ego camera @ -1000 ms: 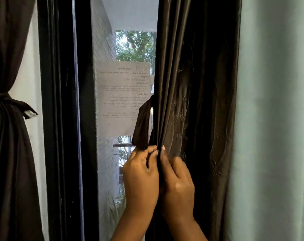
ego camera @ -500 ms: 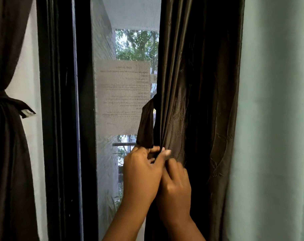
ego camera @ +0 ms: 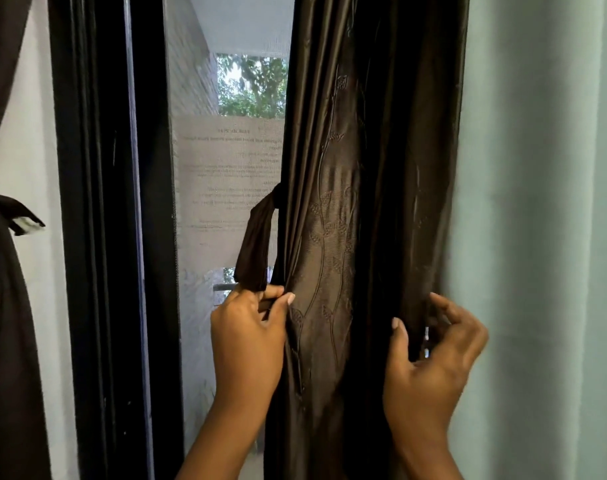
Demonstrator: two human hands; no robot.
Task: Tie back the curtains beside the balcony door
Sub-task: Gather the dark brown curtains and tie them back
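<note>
Behind right curtain, fingertips of right hand hidden.

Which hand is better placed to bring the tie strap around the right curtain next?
Left, probably. The left hand already pinches the tie strap at the right curtain's door-side edge. The right hand is curled round the curtain's far edge, away from the strap.
</note>
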